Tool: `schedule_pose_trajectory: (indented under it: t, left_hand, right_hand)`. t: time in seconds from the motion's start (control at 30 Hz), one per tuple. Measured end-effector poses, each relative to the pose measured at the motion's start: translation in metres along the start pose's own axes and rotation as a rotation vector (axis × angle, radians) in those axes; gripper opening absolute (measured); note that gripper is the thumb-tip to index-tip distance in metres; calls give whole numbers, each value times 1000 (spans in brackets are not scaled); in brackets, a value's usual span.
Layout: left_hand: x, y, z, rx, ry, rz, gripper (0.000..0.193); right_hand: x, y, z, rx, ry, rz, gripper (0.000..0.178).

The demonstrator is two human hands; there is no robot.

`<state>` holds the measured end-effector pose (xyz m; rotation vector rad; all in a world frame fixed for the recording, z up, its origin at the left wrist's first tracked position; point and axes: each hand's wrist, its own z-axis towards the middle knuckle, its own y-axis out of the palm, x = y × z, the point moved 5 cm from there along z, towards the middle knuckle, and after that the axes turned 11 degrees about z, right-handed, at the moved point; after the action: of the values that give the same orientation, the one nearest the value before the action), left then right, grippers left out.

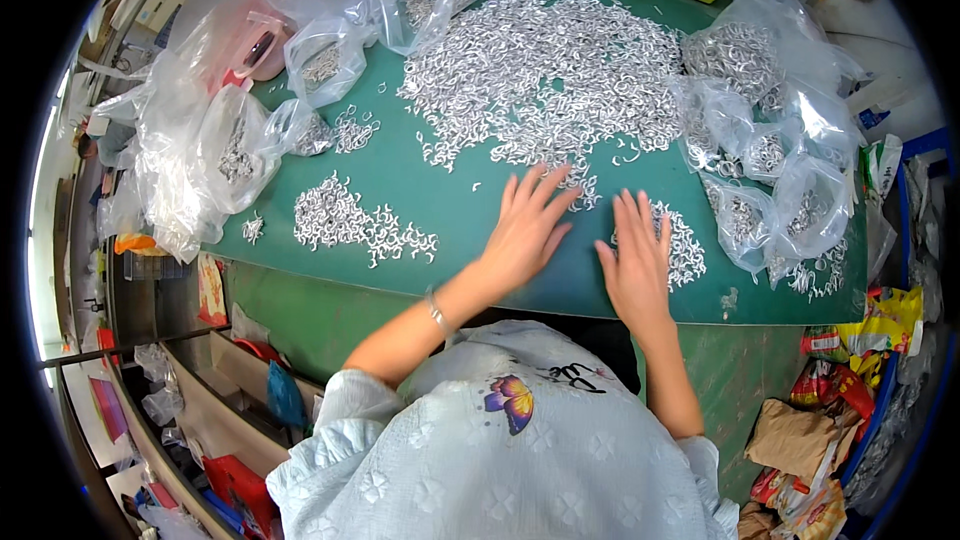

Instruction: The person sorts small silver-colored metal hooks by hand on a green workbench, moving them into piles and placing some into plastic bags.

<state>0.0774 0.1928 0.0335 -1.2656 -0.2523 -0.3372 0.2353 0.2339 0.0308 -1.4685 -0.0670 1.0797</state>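
Silver curved pieces (pixel 470 65) lie on tabletop (pixel 440 205): smaller piles (pixel 340 218) separated near front edge, large heap (pixel 600 65) apparently left to work through; left hand (pixel 522 228), right hand (pixel 638 275): grip apart, nothing visibly clamped.

Pale blue top (pixel 545 485), lower centre: flower-textured fabric, loose sleeves (pixel 345 405), purple-and-orange butterfly (pixel 512 404), dark script (pixel 578 377). Silvery bracelet (pixel 437 311), left of centre.
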Motion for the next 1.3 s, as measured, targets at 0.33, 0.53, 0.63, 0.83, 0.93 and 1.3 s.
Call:
schedule_pose_trajectory:
  t: [0.33, 0.53, 0.63, 0.83, 0.93, 1.3]
  left_hand:
    - [-75, 23, 32, 36, -94, 213, 37]
    - [-68, -16, -6, 79, -116, -61, 40]
    - [-32, 0, -31, -137, 83, -24, 43]
    - [-57, -16, -46, -70, -135, 22, 43]
    - [-38, -11, -44, -103, -48, -24, 40]
    - [-20, -14, -38, -57, -25, -151, 37]
  right_hand:
    - [-49, 68, 35, -187, -207, 69, 61]
    - [-25, 32, 28, -85, -60, 167, 50]
    - [-30, 40, 20, -166, -48, 83, 54]
    - [-19, 25, 17, -139, -10, 75, 57]
    - [-30, 36, 21, -171, -12, 129, 52]
    - [-14, 10, 12, -51, 111, 195, 45]
